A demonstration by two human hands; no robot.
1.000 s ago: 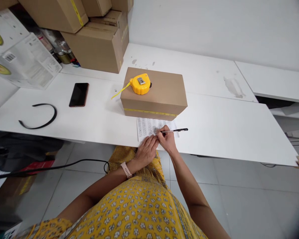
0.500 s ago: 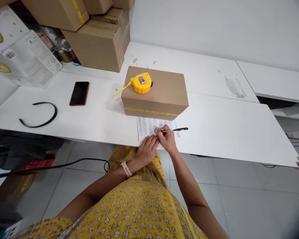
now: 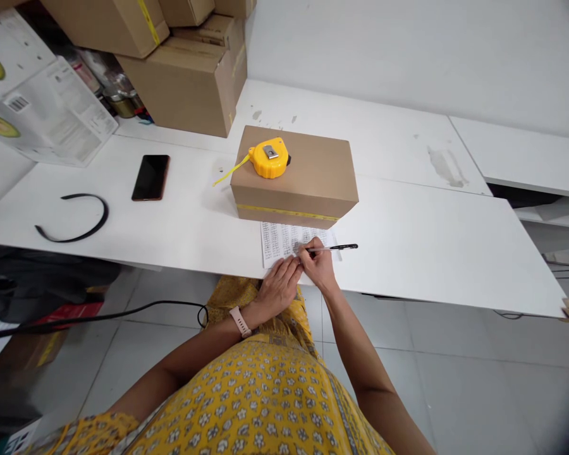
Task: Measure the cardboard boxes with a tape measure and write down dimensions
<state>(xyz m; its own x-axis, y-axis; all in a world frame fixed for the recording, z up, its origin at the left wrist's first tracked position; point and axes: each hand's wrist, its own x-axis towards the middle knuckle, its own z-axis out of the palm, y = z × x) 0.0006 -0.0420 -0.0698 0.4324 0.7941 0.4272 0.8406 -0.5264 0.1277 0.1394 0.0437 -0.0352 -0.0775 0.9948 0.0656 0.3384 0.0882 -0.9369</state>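
Note:
My right hand is closed on a black pen, its tip resting on a printed sheet of paper at the table's near edge. My left hand lies flat on the sheet's lower edge, fingers stretched out and touching the right hand. Just behind the sheet stands a brown cardboard box with a yellow tape measure on top, a short length of its tape pulled out to the left.
A black phone and a curved black band lie to the left on the white table. Stacked cardboard boxes and white printed cartons fill the back left. A black cable runs along the floor below.

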